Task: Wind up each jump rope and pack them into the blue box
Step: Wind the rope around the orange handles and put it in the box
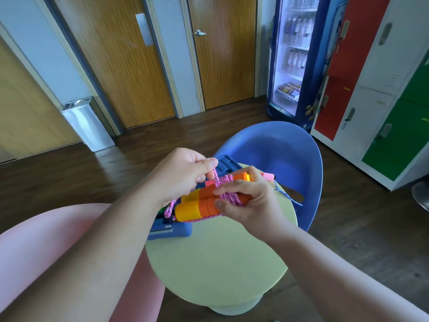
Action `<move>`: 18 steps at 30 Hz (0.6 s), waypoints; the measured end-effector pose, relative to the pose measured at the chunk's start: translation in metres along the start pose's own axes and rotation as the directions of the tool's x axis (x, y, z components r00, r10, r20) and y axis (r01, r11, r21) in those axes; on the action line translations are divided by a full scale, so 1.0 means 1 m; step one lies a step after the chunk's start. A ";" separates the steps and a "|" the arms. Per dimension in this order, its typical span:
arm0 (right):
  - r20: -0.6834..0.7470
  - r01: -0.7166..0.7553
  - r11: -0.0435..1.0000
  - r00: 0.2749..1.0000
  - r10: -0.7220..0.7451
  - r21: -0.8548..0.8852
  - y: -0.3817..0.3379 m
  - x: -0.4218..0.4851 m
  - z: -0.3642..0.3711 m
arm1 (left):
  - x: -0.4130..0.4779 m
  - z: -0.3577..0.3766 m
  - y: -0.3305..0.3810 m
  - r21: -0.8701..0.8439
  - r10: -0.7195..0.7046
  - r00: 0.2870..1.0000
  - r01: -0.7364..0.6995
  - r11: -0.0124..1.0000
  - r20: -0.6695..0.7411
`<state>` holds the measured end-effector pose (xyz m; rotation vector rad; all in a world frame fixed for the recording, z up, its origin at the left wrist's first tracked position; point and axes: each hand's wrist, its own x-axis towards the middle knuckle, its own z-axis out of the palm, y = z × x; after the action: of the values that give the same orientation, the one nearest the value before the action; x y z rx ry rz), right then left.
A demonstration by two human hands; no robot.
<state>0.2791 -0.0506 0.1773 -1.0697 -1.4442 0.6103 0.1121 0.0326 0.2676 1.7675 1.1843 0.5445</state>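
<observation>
Right hand [246, 201] gripping orange-yellow handles [197, 204], left hand [183, 175] pinching pink rope [217, 180] above

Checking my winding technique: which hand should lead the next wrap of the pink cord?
Probably the left hand: it pinches the pink cord above the orange handles, while the right hand grips those handles.

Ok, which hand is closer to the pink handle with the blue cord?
Right. The right hand, gripping the orange handles, is just beside the pink handle; the left hand, pinching the pink rope, is farther to its left.
</observation>
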 end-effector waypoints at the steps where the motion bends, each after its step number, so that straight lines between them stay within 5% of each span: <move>1: -0.003 -0.006 1.000 1.000 0.005 -0.021 -0.001 0.003 -0.003 | 0.001 -0.005 -0.002 0.034 0.015 1.000 -0.015 0.999 -0.013; 6: -0.018 -0.129 0.989 0.991 0.130 0.071 -0.006 0.009 -0.011 | 0.003 -0.034 -0.010 0.194 0.109 0.993 -0.098 0.976 -0.045; 18: -0.143 -0.105 0.973 0.980 0.136 0.204 -0.004 0.018 -0.017 | -0.015 -0.045 -0.060 0.021 0.148 0.968 -0.147 0.989 -0.200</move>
<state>0.2961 -0.0403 0.1929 -1.0305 -1.1642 0.7235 0.0422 0.0466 0.2396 1.8489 1.1967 0.8253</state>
